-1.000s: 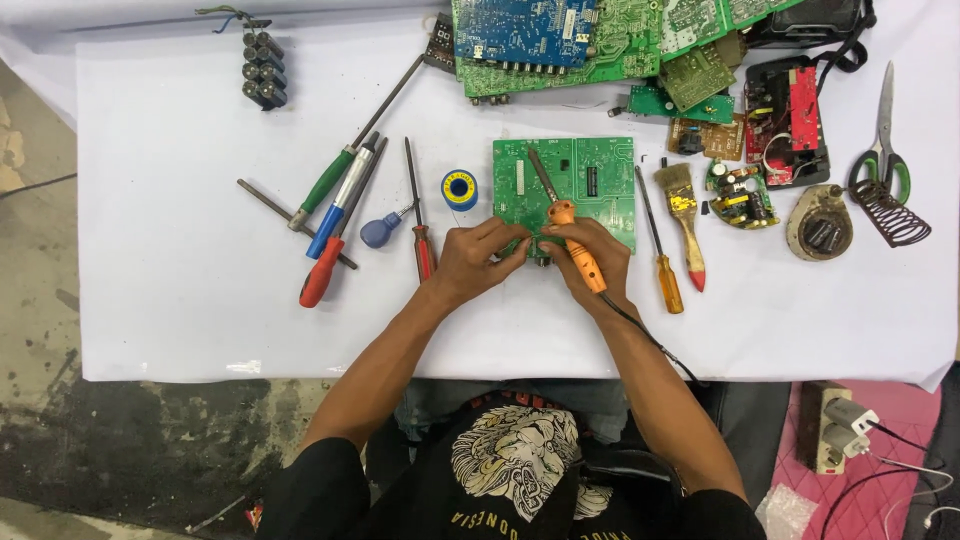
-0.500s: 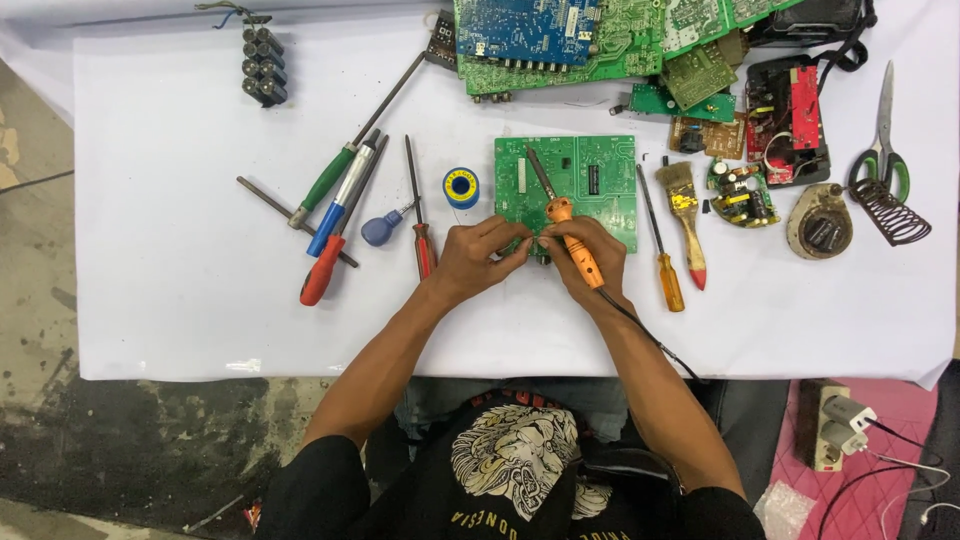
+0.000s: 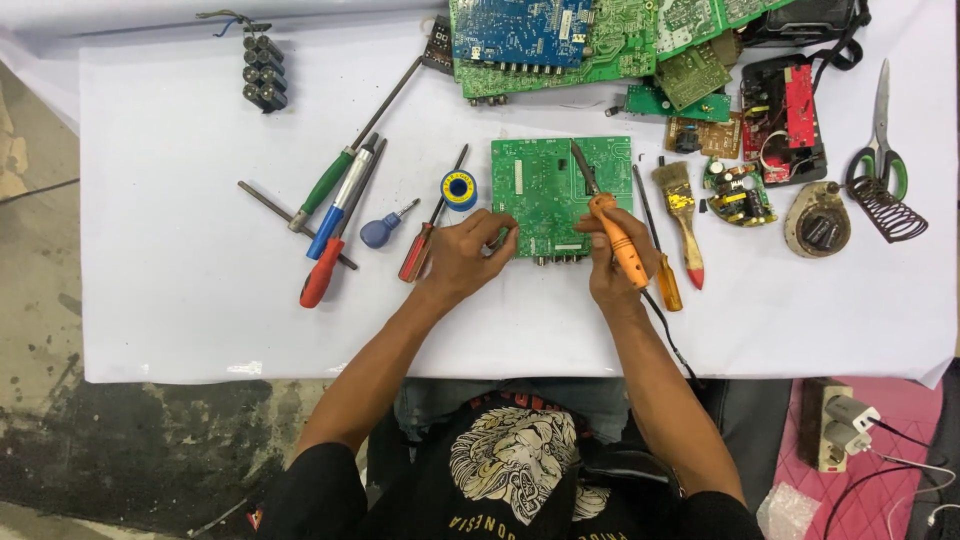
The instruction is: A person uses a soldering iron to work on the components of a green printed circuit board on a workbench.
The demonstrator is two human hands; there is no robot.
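One orange soldering iron (image 3: 618, 236) in right hand (image 3: 606, 272), tip up-left.

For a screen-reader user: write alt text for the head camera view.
Seen from above, a person's right hand holds an orange-handled soldering iron over a green circuit board on a white-covered table, while the left hand steadies the board's edge. Screwdrivers, a solder spool, a brush and more boards lie around.
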